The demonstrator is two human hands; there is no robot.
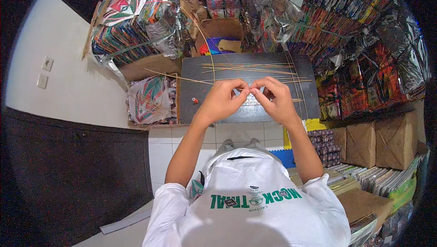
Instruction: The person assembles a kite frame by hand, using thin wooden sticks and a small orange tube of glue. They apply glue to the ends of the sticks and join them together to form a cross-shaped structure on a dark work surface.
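Observation:
Over the dark table point(191, 71) my two hands meet, fingertips touching. My left hand point(225, 99) is closed, pinching thin bamboo sticks point(182, 78); one runs out to the left, and a bowed one point(205, 42) rises toward the far side. My right hand point(275, 97) is closed in a pinch against the left fingertips; what lies in it is too small to make out. More thin sticks point(248, 68) lie across the table's far part, and a couple stand crosswise at its right. Left of my left hand sits a small red and white spool point(195, 100).
A box with a patterned paper kite point(150, 99) stands at the table's left. Plastic-wrapped stacks of colourful sheets point(136, 33) rise behind and along the right point(337, 5). Cardboard boxes point(373, 144) are at the lower right, a dark door point(77, 169) at the left.

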